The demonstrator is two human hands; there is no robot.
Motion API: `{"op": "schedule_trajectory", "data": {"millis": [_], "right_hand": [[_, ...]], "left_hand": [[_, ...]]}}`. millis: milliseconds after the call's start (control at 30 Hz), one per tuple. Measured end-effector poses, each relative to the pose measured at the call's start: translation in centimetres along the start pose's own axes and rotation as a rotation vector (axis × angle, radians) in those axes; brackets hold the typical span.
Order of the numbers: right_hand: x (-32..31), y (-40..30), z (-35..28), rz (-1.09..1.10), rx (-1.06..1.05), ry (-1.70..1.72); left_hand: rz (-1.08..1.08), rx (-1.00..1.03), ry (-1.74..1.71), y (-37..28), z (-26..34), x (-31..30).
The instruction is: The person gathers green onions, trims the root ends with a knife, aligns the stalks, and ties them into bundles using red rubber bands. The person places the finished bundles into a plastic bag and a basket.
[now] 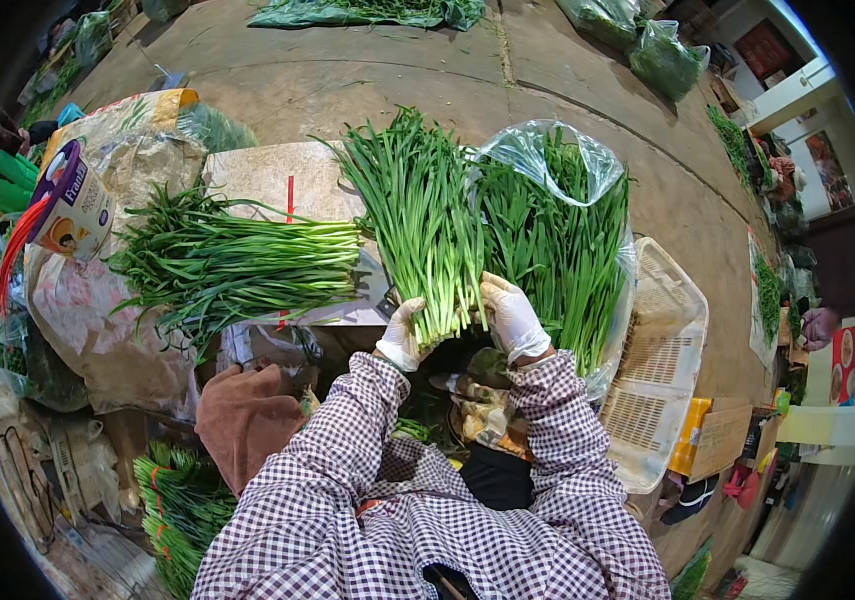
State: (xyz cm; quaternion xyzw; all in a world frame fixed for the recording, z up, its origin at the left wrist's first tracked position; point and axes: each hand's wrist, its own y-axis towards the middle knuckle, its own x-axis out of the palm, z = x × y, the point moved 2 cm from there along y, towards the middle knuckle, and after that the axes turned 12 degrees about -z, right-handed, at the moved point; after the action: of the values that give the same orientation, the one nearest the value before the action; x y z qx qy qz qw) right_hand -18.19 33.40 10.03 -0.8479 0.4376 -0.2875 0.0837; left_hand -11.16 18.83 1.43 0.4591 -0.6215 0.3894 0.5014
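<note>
Both of my hands wear white gloves and grip one bunch of garlic chives (424, 225) by its pale cut ends. My left hand (403, 335) is at the lower left of the stems, and my right hand (511, 315) is at their right side. The leaves point away from me. To the left, a second pile of garlic chives (270, 259) lies sideways across a board (247, 169), over a red tie strip (290, 196). Close by on the right, more chives (555, 247) fill a clear plastic bag (594, 176).
A white plastic crate (656, 345) stands at the right. On the left, a tub (75, 202) with red strips (15, 255) rests on a sack (116, 337). A brown cloth (251, 420) hangs near my left sleeve. Tied chive bundles (180, 510) sit low at the left.
</note>
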Motion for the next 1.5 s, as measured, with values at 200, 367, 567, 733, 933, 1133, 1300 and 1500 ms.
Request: {"op": "schedule_trajectory", "data": {"millis": [200,367,567,733,933,1133,1300,1500], "right_hand": [[-1.1,0.4,0.9,0.129,0.022,-0.179],[0.2,1.0,0.5,0.091,0.027,-0.145],[1.6,-0.8,-1.1,0.113,0.069,-0.192],[0.5,-0.7,2.3,0.097,0.062,-0.263],[1.4,-1.4,3.0,0.224,-0.163,-1.147],[3.7,-2.1,0.7,0.267,0.052,-1.344],[1.4,-1.6,2.3,0.232,0.163,-0.641],[0.1,-1.1,2.9,0.12,0.167,-0.779]], "left_hand": [[-0.021,-0.02,0.029,-0.1,0.3,-0.1],[0.014,0.028,0.068,-0.1,0.3,-0.6],[-0.069,0.0,0.2,-0.3,1.0,-0.1],[-0.048,-0.021,0.143,0.0,0.1,0.9],[0.029,-0.005,0.13,0.2,0.5,-0.8],[-0.038,-0.028,-0.04,0.5,-0.3,-0.2],[-0.058,0.025,0.03,0.5,-0.7,-0.6],[0.026,0.03,0.083,0.7,-0.8,0.1]]}}
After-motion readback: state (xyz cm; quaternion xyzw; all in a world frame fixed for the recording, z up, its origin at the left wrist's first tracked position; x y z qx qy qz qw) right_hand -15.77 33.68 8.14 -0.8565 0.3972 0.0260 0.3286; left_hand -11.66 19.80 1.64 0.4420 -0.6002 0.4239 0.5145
